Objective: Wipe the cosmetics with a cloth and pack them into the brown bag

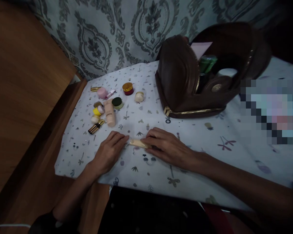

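Observation:
A small beige tube lies low over the patterned cloth, between my two hands. My right hand is closed on its right end, thumb and fingers pinched together. At the tube's left end is my left hand, its fingers drawn together by the tip; whether they grip it is too small to tell. Beyond my left hand rest a larger beige tube, a black and gold tube, a green-lidded jar, a gold-lidded red jar and a cream jar.
An open brown bag holding a green item stands at the back right. A pink round container and several small jars sit at the left. Patterned fabric hangs behind the table. A blurred patch covers something at the far right.

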Tool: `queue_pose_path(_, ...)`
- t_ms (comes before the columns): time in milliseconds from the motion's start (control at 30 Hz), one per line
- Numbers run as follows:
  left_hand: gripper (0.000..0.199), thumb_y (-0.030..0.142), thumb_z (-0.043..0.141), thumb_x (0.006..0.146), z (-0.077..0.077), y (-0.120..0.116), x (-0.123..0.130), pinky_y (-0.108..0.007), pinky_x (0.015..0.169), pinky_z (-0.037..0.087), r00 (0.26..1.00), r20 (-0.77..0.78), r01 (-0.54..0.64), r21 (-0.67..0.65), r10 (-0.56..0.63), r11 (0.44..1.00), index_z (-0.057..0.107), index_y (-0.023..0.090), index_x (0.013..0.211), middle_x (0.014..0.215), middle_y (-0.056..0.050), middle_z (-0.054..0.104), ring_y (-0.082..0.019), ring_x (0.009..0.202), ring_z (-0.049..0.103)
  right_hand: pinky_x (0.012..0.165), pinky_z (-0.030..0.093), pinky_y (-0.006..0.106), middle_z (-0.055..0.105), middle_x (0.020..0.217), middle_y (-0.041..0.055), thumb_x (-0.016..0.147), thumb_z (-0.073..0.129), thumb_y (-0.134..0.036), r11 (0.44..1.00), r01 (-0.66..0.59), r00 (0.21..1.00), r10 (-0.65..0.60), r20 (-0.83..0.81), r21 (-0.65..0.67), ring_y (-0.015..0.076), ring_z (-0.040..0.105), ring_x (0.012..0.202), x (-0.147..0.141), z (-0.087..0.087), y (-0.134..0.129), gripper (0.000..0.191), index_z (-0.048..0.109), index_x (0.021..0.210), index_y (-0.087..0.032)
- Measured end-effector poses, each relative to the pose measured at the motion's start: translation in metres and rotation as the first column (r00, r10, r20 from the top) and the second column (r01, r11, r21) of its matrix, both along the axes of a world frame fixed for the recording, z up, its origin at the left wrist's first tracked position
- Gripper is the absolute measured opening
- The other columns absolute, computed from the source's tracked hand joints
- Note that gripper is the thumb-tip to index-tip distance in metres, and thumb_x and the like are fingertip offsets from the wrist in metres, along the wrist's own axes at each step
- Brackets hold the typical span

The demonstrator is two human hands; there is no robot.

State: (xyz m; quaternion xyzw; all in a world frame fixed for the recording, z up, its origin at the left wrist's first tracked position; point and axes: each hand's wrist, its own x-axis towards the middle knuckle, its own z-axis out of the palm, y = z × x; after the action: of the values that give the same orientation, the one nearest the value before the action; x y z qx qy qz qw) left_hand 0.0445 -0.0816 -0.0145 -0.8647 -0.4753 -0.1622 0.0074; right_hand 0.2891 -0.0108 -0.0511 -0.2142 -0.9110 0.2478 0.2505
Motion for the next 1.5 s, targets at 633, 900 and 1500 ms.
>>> queue_pose_path(633, 0.024, 0.015, 0.039, 0.1, -0.003, 0.0, 0.068, -0.038, 0.09, 0.054, 0.999, 0.035, 0.028, -0.129, -0.024, 0.991, 0.057, 0.017, 0.116, 0.114, -0.009, 0.059, -0.023, 0.106, 0.053, 0.106, 0.048, 0.044, 0.053, 0.139, 0.0097, 0.089, 0.063, -0.025, 0.976, 0.003, 0.991, -0.032, -0.129, -0.218, 0.0252, 0.054, 0.126, 0.004, -0.011, -0.002, 0.071, 0.029, 0.151, -0.027)
queue_pose_path(900, 0.026, 0.011, 0.039, 0.099, -0.002, 0.0, 0.052, -0.037, 0.088, 0.055, 0.998, 0.055, 0.029, -0.058, -0.025, 0.998, 0.057, 0.018, 0.117, 0.112, -0.009, 0.06, -0.021, 0.104, 0.055, 0.096, 0.054, 0.043, 0.061, 0.125, 0.0097, 0.09, 0.063, -0.029, 0.977, 0.026, 0.993, -0.05, -0.107, -0.212, 0.0236, 0.061, 0.112, 0.003, -0.012, -0.002, 0.063, 0.038, 0.147, -0.026)
queue_pose_path(1500, 0.03, 0.025, 0.044, 0.099, 0.0, 0.009, -0.025, -0.041, 0.096, 0.049, 0.979, 0.035, -0.186, -0.223, 0.198, 0.957, 0.055, 0.02, 0.127, 0.112, -0.009, 0.056, -0.024, 0.109, 0.055, 0.076, 0.054, 0.034, 0.068, 0.091, 0.0091, 0.099, 0.045, -0.021, 1.0, 0.007, 0.993, -0.005, -0.118, 0.014, 0.0203, 0.062, 0.088, -0.001, 0.005, -0.004, 0.024, 0.067, 0.108, -0.016)
